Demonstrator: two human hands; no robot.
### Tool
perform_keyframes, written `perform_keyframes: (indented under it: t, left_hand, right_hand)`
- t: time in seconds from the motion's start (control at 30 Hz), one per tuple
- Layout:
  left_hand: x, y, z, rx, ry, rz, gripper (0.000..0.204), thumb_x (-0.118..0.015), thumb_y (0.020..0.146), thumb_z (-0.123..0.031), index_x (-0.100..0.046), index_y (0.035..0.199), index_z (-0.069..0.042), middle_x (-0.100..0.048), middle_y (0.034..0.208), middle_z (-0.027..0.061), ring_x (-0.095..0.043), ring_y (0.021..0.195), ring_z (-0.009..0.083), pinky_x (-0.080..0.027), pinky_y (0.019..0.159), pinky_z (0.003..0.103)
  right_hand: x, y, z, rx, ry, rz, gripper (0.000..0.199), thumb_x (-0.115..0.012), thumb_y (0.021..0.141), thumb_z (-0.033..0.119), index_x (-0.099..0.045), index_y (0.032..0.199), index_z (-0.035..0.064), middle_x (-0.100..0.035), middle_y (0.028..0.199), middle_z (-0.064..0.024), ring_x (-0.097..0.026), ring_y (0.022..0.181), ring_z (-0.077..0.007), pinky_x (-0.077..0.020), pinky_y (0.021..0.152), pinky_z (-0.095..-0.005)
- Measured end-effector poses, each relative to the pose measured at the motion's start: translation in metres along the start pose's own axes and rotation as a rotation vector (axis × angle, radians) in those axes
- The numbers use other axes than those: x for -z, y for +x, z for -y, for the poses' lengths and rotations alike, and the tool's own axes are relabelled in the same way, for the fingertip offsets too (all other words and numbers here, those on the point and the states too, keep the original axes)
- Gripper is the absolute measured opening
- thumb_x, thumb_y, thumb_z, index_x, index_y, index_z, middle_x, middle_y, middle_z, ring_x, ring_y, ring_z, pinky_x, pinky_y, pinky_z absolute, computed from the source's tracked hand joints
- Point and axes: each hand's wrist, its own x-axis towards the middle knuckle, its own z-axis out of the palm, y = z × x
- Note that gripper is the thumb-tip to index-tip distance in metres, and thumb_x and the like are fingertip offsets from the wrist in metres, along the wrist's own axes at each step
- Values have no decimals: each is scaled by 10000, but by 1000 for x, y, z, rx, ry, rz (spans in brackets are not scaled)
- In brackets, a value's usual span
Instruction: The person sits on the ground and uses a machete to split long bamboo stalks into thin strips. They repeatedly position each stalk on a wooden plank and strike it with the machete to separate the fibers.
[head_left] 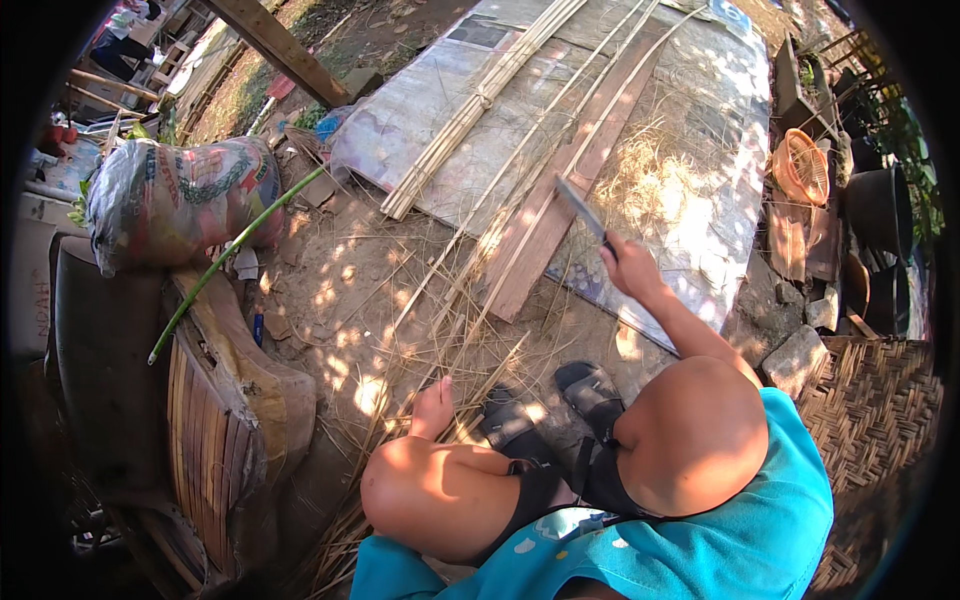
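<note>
My right hand is wrapped round the handle of a knife. The blade points up and to the left, over a brown wooden plank and against or just above a long pale bamboo strip lying along it. My left hand is closed beside my left knee, at the near end of a thin bamboo strip; which strip it pinches is hard to make out. Loose thin strips lie between that hand and the plank. Left of the plank lies a tied bundle of bamboo strips.
A worn sheet under the plank carries curly shavings. To the left, a stuffed sack and a green stalk rest on a wooden slatted piece. At right are an orange basket, stones and woven matting.
</note>
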Motion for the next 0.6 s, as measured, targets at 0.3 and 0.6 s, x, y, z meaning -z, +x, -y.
perform_keyframes:
  t: [0.3,0.6]
  left_hand:
    - [19,-87,86,158,101,40,448,-460,1065,-461,-661,1018,-65,-700,825,253,-678,799,482,-520,722,570]
    - [2,1,-22,28,261,47,361,-421,1082,-405,-554,1069,-70,-684,866,298,-649,822,539,-498,724,635]
  right_hand:
    - [18,53,-59,-144,-114,-73,329,-575,1038,349,-582,1246,95,-674,853,-263,-677,750,-486,-534,641,-567]
    - [-51,-31,30,165,17,76,362,-526,1059,387,-561,1258,87,-672,875,-253,-684,748,-478,-562,661,-544]
